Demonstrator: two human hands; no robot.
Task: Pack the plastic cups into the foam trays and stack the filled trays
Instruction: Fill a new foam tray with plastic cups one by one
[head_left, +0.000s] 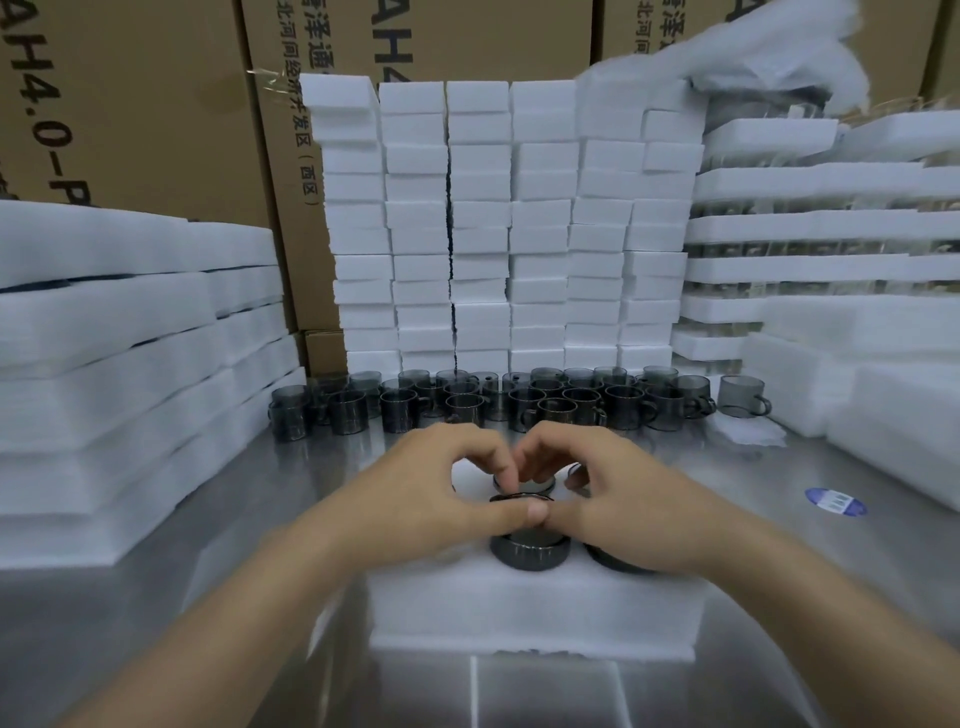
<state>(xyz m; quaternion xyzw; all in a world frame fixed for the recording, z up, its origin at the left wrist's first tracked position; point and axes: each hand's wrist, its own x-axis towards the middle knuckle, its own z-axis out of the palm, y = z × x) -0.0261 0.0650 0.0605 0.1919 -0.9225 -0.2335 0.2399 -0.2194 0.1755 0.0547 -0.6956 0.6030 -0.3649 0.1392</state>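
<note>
packing step for sure: both hands are down on the white foam tray (535, 613) at the near edge of the shiny steel table (779, 545). the left hand (441, 499) and right hand (618, 509) have their fingers curled in. the tips pinch a smoky grey plastic cup (527, 486) in the tray's far row, and the thumbs meet over the rim of a second cup (530, 551) seated in front of it. my guess for next: press it home, then grab another from the loose cups (519, 402) lined up at the back. the tray doesn't look ready to stack yet. readable stuff: the brown cardboard boxes (156, 104) show "4.0-p" and "(西区)". the round blue sticker (835, 502) is too blurry to read.
</note>
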